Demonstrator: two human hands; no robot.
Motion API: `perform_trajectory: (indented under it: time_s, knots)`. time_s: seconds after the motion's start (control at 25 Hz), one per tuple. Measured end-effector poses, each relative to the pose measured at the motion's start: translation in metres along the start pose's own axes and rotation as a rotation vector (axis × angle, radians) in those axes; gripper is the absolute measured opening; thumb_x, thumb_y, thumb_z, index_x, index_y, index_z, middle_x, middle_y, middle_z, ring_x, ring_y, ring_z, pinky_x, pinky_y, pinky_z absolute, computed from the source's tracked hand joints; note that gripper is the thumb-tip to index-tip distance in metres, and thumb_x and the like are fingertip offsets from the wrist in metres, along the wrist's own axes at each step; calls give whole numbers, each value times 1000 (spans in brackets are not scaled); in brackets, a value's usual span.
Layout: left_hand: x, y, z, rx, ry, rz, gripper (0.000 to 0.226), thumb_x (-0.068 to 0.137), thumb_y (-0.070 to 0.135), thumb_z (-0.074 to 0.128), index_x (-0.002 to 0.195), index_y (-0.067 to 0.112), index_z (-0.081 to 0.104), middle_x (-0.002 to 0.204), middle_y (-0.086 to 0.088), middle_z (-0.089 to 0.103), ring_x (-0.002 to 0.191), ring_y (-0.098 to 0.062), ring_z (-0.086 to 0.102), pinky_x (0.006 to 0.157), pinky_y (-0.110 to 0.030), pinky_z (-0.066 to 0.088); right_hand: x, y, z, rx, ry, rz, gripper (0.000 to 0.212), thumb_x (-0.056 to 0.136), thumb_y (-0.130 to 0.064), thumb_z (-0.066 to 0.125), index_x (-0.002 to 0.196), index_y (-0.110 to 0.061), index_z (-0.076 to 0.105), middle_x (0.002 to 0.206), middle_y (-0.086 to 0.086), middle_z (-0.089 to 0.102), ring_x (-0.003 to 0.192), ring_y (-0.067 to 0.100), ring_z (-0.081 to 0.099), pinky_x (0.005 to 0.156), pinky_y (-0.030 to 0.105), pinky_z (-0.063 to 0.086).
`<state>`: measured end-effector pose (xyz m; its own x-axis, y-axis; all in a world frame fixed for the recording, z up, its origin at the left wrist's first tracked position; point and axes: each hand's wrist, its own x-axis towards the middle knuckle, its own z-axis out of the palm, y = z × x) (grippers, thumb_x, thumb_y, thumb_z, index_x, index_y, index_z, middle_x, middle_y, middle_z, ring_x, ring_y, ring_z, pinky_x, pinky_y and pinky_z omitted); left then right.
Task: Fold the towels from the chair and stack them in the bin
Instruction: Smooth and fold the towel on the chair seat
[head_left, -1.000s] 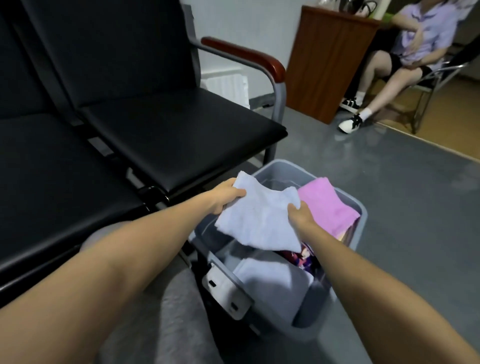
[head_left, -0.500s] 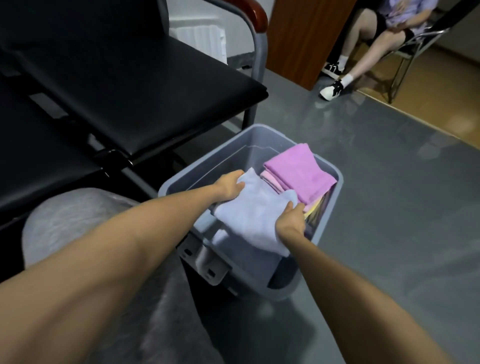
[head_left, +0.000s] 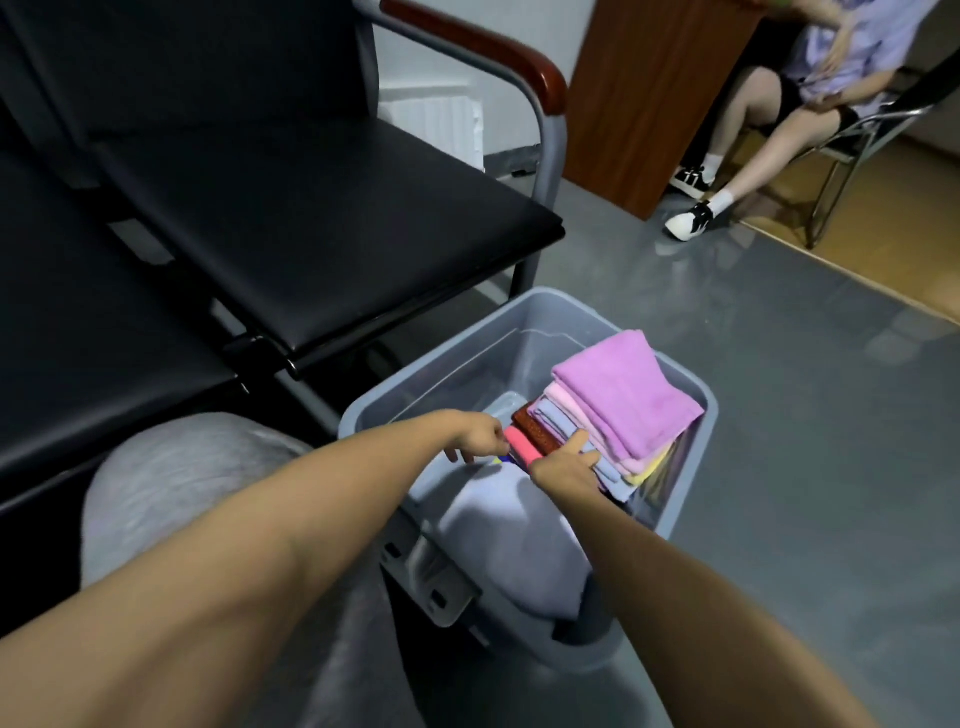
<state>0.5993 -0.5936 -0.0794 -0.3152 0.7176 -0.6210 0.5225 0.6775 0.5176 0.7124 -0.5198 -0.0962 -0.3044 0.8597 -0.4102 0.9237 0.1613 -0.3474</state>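
Pale-blue towel (head_left: 509, 535) sits in the bin (head_left: 550, 299), our right hand (head_left: 563, 465) flat-fingered against the stack (head_left: 623, 395), left hand (head_left: 475, 434) curled (gripping? can't tell), so next we'd check the chair (head_left: 322, 228) for more.

arms (head_left: 270, 525): bare, no sleeves | trousers (head_left: 171, 478): grey, soft knit

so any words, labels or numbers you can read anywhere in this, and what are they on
None can be read.
Grey bin: no label or mark shows.
Stacked towels: plain, no tags in view.
Blue and yellow print beside the stack: mostly hidden, unreadable.
Black and white shoes: pattern only, too blurred for letters.
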Motion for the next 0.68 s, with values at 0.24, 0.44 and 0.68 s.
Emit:
perform_trajectory:
  time_s: [0.24, 0.44, 0.68]
  knots:
    - [0, -2, -14, -205, 172, 114, 13, 96, 22, 46, 102, 13, 53, 99, -5, 56, 80, -21, 55, 62, -26, 44, 2, -36, -14, 16, -60, -151, 69, 87, -22, 56, 144, -15, 19, 120, 15, 57, 101, 29, 57, 78, 32, 44]
    - [-29, 10, -35, -232, 244, 206, 15, 94, 11, 43, 97, 15, 57, 81, -2, 57, 74, -19, 57, 67, -30, 47, -14, -61, -21, -93, -15, -392, 36, 91, -17, 42, 124, -7, 52, 125, 17, 58, 114, 33, 57, 92, 37, 45]
    - [-76, -16, -81, -269, 341, 138, 16, 99, 20, 43, 85, 20, 51, 74, 3, 51, 60, -8, 50, 55, -21, 38, -46, -113, -26, -89, 4, -552, 34, 95, -23, 38, 122, -13, 55, 130, 13, 56, 121, 32, 52, 96, 35, 42]
